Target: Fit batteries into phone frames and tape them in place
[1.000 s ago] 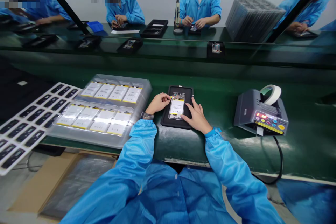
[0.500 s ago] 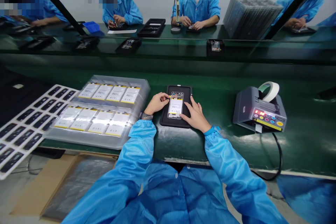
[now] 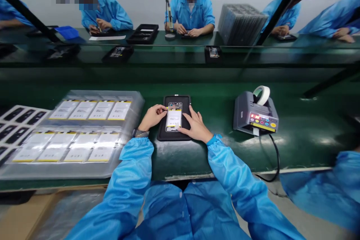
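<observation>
An opened phone (image 3: pixel 169 124) lies in a black tray (image 3: pixel 161 135), its inside facing up. A white battery (image 3: pixel 174 117) with yellow edges sits inside it. My left hand (image 3: pixel 154 116) is at the phone's upper left side, its thumb and fingertips pinched on a small yellow tab at the edge, partly hidden by the fingers. My right hand (image 3: pixel 196 124) lies over the tray's right side with fingers spread. Its thumb touches the phone near the lower end, and its other fingers rest at the tray's right edge.
On the left, a clear plastic tray (image 3: pixel 105 170) holds several batteries beside a white sheet of black pieces (image 3: pixel 19 120). A tape dispenser (image 3: pixel 254 114) stands on the right, its cable hanging over the edge. Co-workers (image 3: pixel 192 11) sit across the bench behind a raised shelf (image 3: pixel 174 56).
The camera view has shifted, so the bench things appear further left and slightly lower. Both hands keep nearly the same places at the phone.
</observation>
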`<state>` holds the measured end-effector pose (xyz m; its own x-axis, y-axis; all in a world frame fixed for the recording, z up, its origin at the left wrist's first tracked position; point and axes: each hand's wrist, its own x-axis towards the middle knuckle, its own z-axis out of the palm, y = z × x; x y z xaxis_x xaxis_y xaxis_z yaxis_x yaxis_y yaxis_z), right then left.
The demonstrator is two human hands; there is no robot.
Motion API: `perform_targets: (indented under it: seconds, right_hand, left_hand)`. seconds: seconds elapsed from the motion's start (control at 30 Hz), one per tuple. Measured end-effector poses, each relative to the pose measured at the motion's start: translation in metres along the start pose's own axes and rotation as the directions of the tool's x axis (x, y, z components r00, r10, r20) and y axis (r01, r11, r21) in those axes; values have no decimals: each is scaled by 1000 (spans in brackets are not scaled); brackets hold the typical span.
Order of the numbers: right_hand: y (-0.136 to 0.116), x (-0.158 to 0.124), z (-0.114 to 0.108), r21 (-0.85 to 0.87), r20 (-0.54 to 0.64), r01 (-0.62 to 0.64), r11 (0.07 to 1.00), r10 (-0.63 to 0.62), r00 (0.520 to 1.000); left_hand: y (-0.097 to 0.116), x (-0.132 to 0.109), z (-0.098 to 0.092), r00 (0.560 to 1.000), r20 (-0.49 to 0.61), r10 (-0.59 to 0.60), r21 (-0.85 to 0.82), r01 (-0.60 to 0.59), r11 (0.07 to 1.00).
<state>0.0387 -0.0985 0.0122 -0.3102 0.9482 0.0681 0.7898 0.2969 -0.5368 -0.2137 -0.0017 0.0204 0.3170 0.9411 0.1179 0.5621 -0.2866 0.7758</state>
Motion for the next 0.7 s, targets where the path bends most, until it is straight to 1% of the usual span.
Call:
perform_targets:
  seconds: [0.07,0.13,0.2,0.27,0.43,0.57,0.7]
  right_hand:
    - [-1,-1,-4,9,37,-2,1000,2,999]
    - [-1,-3,-7,18,102,3,1000,-5,995]
    - [0,-5,-10,27,175,27,999,-31,984]
    - [0,-7,-11,29,220,45,999,-51,974]
    - [-3,-9,-10,7,231,19,1000,-21,973]
    - [-3,-7,-9,20,228,31,999,-35,973]
    - [-4,-6,-11,19,205,34,999,-37,978]
  left_hand:
    - [1,0,-1,1000,13,1,-1,-1,1000]
    - [1,1,-2,1000,18,-9,-4,9,1000]
    - [0,1,-2,1000,8,-25,2,25,1000]
    - [-1,2,-1,999,-11,-34,7,34,999]
    - [-3,1,-1,999,-38,-37,-29,36,999]
    - [1,3,-2,984,-127,-121,-4,122,993]
    - [12,4,-3,974,-123,-189,44,196,980]
